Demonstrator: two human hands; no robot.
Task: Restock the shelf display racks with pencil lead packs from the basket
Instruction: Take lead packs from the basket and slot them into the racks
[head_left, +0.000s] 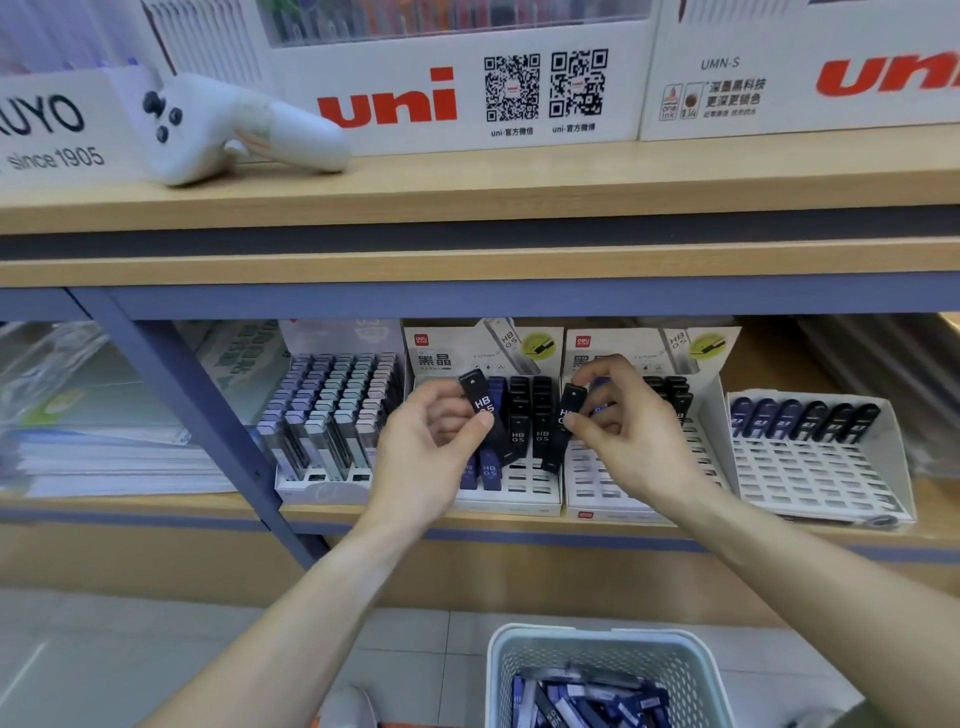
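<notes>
Both hands were raised to the lower shelf, working at the two white slotted display racks in the middle. The left hand (434, 436) pinched a black HB 0.5 lead pack (485, 415) between thumb and curled fingers, held upright and tilted above the left-centre rack (524, 493), evidently to line its lower end up with a free slot. The right hand (621, 415) pinched a second black lead pack (563, 426) at thumb and forefinger, over the gap between that rack and the right-centre rack (613, 499); a blue item showed behind its fingers, possibly another pack, though the view was too obscured to confirm. Both racks held filled back rows and empty near rows, so stocking was judged partly complete. A far-right rack (826, 467) held one back row only. The basket (519, 670) stood on the floor, near and below, with blue and dark packs remaining. A white handheld device (228, 124) lay on the upper shelf.
</notes>
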